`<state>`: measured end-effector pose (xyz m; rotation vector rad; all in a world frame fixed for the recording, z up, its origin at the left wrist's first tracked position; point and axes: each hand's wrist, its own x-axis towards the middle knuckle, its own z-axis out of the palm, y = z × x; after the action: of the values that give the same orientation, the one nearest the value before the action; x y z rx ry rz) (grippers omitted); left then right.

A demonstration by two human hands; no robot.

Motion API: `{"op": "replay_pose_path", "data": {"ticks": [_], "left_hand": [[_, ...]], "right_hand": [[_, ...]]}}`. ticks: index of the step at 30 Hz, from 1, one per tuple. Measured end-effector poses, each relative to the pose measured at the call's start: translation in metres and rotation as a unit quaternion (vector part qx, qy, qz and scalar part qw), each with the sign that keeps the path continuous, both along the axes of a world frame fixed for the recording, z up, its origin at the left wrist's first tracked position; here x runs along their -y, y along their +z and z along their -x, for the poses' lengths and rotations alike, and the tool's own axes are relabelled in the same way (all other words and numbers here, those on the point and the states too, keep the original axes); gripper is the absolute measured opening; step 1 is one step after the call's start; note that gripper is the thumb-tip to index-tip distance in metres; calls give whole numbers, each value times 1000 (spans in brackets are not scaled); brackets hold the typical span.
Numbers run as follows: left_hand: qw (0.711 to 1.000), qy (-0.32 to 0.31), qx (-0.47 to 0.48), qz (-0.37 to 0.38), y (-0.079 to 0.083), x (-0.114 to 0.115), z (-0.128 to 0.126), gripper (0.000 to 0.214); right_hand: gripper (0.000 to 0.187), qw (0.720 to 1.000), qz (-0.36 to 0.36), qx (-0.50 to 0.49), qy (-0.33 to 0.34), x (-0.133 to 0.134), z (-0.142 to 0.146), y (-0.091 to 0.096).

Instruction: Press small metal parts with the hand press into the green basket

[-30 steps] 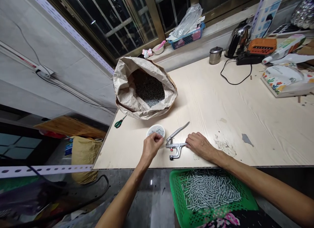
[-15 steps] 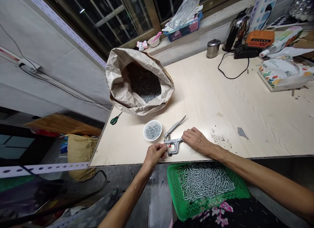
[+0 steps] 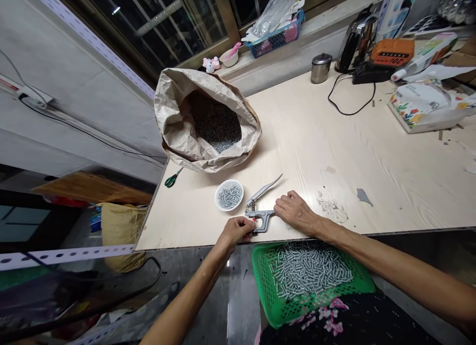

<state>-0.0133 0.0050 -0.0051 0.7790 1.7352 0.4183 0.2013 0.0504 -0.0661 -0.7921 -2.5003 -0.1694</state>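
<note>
Left hand (image 3: 238, 229) covers pliers (image 3: 261, 215) tip, any part held too small to ID; basket (image 3: 261, 280) front under cloth (image 3: 334, 321).

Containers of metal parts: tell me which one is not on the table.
The green basket, on the person's lap below the edge of the table. The white bowl and the paper sack both stand on the table.

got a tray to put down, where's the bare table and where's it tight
Widest bare patch: mid tabletop, between the sack, the black cord and the right hand. A smaller one: left of the white bowl, below the scissors. Crowded: around the hand press by the left hand, and far right by the tissue box.
</note>
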Motion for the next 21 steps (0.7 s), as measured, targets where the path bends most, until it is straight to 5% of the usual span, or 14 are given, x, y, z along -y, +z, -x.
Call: {"op": "replay_pose_path", "data": {"ticks": [9,15,21], "left_hand": [[993,-55,-6,104,8,-10,3,33],[999,-16,-33,35,7,5,-9,27],[998,-9,-4,59,7,9,-7,25]], "right_hand": [[27,999,38,-1,19,0,1,-4],[27,1000,18,-4,18,2,0,-3],[24,999,49,-2,17,3,1,-4]]}}
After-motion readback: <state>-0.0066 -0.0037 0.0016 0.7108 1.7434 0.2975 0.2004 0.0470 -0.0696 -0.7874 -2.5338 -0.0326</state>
